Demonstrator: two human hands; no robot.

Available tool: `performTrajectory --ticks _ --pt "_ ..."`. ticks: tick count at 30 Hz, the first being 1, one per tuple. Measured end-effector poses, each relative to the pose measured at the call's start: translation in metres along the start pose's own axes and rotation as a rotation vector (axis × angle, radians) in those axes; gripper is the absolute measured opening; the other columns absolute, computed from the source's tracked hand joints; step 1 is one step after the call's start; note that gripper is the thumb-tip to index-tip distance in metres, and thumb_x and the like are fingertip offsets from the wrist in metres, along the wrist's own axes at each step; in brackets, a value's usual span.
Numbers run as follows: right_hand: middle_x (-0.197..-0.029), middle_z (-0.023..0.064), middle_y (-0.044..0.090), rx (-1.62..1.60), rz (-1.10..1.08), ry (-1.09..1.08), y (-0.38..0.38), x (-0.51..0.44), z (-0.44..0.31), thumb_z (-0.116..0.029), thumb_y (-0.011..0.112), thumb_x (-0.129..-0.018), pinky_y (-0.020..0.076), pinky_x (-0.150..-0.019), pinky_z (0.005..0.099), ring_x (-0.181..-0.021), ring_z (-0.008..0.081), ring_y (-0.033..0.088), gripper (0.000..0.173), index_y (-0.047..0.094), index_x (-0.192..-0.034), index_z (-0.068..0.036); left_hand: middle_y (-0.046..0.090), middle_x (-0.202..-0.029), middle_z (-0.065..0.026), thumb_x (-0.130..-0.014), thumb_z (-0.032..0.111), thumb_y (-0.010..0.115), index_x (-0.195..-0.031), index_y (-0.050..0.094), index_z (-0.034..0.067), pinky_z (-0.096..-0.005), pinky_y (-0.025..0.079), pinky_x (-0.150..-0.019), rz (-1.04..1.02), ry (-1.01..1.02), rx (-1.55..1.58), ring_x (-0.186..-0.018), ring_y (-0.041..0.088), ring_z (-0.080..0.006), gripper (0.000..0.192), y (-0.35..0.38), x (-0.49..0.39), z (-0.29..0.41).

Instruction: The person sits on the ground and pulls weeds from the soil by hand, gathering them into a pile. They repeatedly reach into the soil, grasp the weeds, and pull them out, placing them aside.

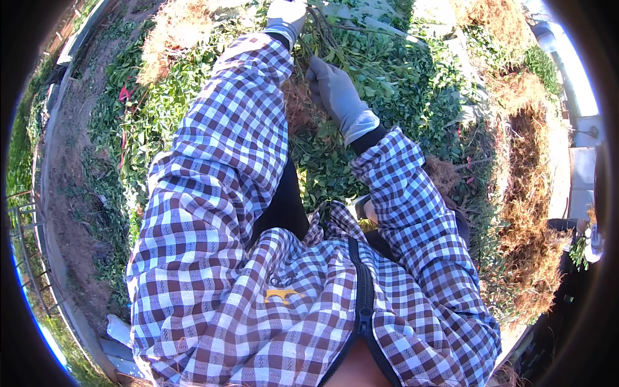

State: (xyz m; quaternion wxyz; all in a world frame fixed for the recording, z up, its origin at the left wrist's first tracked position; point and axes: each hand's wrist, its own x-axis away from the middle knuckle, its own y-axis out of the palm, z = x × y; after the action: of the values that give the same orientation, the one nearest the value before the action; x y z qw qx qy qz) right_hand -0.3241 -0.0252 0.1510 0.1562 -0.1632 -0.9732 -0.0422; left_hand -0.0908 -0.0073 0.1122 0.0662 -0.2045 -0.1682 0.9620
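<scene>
My left hand [286,20], in a pale work glove, is at the top edge, partly cut off and washed out by sunlight. It appears closed around the ends of a bunch of leafy plant stems [323,33], which spread to the right from beside it. Below and to the right is my right hand [334,92], in a grey glove, its fingers curled in close to the stems. Whether a thin stem is pinched in those fingers cannot be made out. Beneath both hands lies a thick heap of green leafy cuttings [401,72], with brown fibrous roots [301,104] between my forearms.
Bundles with tan roots [524,193] line the right side, and more roots [171,34] show at upper left. A red ribbon [125,93] lies among leaves at left. Past a strip of bare soil [72,193] runs a curved concrete edge [48,193]. Metal railings [31,242] stand far left.
</scene>
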Motion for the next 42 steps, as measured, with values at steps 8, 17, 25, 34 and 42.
performTrajectory --ticks 8,17,25,34,42 --pt "-0.054 -0.0085 0.027 -0.882 -0.208 0.247 0.02 0.074 -0.016 -0.029 0.047 -0.098 0.018 -0.04 0.0255 -0.041 0.0066 0.023 0.028 0.043 -0.072 -0.02 0.069 -0.084 -0.0186 -0.093 0.058 0.049 -0.094 0.07 0.003 -0.044 0.049 -0.074 -0.061 0.024 -0.055 -0.081 0.066 -0.0324 0.058 -0.01 0.014 0.018" --pt "-0.053 -0.0083 0.024 -1.344 -0.175 0.385 0.011 0.12 -0.046 -0.03 0.045 -0.101 0.0161 -0.037 0.0229 -0.04 0.006 0.022 0.035 0.044 -0.067 -0.022 0.069 -0.09 -0.022 -0.093 0.062 0.045 -0.097 0.071 0.003 -0.0461 0.047 -0.082 -0.032 -0.017 -0.183 -0.089 0.065 -0.0364 0.065 -0.013 0.016 0.002" --pt "-0.066 -0.0024 0.044 -0.276 0.541 -0.031 -0.081 0.196 -0.009 -0.034 0.048 -0.104 0.0349 -0.046 0.0242 -0.053 0.0077 0.039 0.033 0.057 -0.084 -0.009 0.069 -0.095 -0.0251 -0.092 0.065 0.04 -0.099 0.073 0.003 -0.0479 0.046 -0.089 0.022 -0.143 -0.155 -0.095 0.064 -0.04 0.071 -0.044 -0.052 -0.058" --pt "-0.108 0.0079 0.063 0.849 0.222 -0.723 -0.071 0.105 -0.07 -0.031 0.072 -0.088 0.0541 -0.081 0.0346 -0.096 0.0238 0.067 0.047 0.058 -0.132 -0.018 0.069 -0.101 -0.0286 -0.092 0.069 0.036 -0.102 0.074 0.002 -0.05 0.044 -0.097 0.104 -0.027 -0.617 -0.103 0.063 -0.044 0.078 -0.041 0.011 0.058" --pt "-0.088 0.0022 0.069 1.427 0.061 -1.006 -0.058 0.015 -0.04 -0.036 0.067 -0.089 0.0548 -0.072 0.0375 -0.084 0.0245 0.069 0.029 0.064 -0.111 -0.017 0.067 -0.071 -0.0157 -0.094 0.041 0.061 -0.079 0.068 0.003 -0.0429 0.051 -0.067 -0.184 0.253 0.17 -0.071 0.066 -0.0297 0.042 -0.034 0.028 0.078"
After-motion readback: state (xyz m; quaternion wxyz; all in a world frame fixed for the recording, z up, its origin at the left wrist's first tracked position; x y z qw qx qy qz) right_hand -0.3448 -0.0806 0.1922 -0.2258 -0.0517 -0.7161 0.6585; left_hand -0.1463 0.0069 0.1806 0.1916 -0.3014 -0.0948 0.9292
